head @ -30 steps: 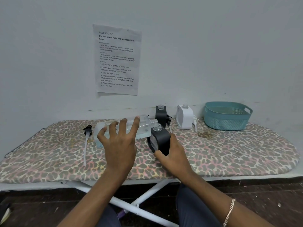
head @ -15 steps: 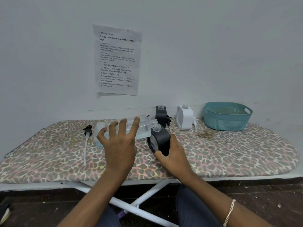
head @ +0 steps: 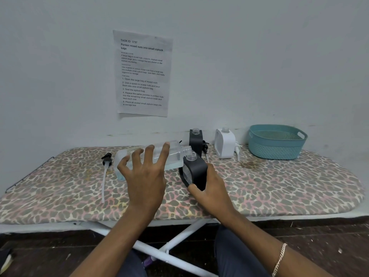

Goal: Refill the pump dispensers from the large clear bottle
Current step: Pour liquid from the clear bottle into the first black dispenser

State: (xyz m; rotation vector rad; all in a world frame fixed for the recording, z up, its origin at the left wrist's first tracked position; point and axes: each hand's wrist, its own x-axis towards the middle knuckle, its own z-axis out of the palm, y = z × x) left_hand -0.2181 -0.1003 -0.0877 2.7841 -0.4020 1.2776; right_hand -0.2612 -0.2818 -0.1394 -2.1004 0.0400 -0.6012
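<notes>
Gripping the tipped large clear plastic bottle [head: 171,154] in your left hand [head: 145,176] and the black square dispenser [head: 197,172] in your right hand [head: 211,190], you risked spilling past its narrow neck [head: 191,156].

On a leopard-print padded ironing board [head: 279,186], a large clear plastic bottle [head: 175,154] is held sideways by the left hand [head: 145,176], its neck just above the mouth of a dark grey square dispenser [head: 197,172] gripped by the right hand [head: 213,190]. A black pump with tube [head: 104,172] is laid to the left. Behind are stood a second dark grey dispenser [head: 195,140], a white square dispenser [head: 224,144] to its right, then a teal plastic basket [head: 277,144].
</notes>
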